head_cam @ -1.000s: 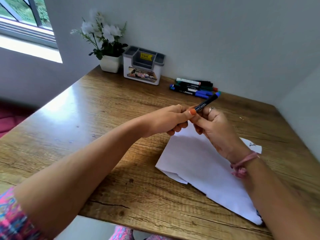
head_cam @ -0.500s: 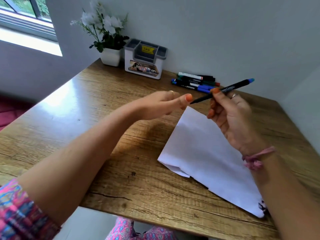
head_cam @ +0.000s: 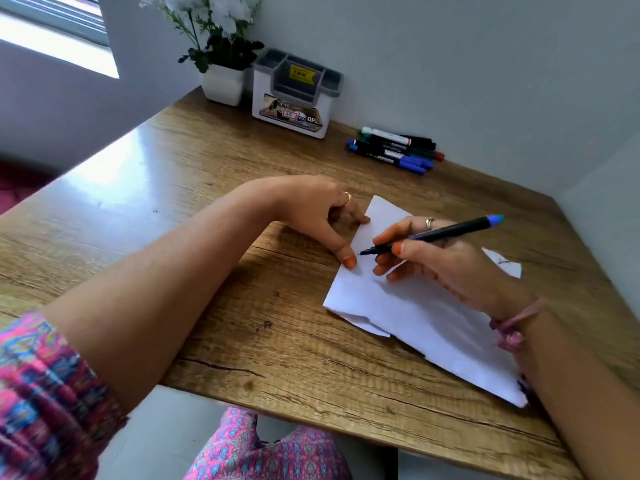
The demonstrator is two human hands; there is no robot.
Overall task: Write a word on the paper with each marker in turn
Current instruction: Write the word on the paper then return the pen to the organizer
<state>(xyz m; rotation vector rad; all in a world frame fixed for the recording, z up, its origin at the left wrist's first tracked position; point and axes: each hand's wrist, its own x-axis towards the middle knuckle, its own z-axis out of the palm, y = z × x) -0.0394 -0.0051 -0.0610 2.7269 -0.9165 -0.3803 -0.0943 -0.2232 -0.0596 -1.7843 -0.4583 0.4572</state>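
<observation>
A white sheet of paper (head_cam: 415,317) lies slanted on the wooden table (head_cam: 194,174), with another sheet's corner showing under it. My right hand (head_cam: 443,268) grips a black marker (head_cam: 446,233) with a blue rear end. Its bare tip points left, just above or on the paper's upper left part. My left hand (head_cam: 311,209) rests arched at the paper's left edge, with the thumb tip pressing on the sheet. Its fingers are curled under, and what is in the palm is hidden. Several more markers (head_cam: 394,150) lie in a pile at the back of the table.
A white and grey desk organiser (head_cam: 294,95) and a white pot of flowers (head_cam: 223,84) stand against the back wall. A side wall closes off the right. The table's near edge runs just in front of my lap.
My hands came apart. The right hand brought the uncapped marker down to the paper, and the left hand dropped onto the paper's left edge.
</observation>
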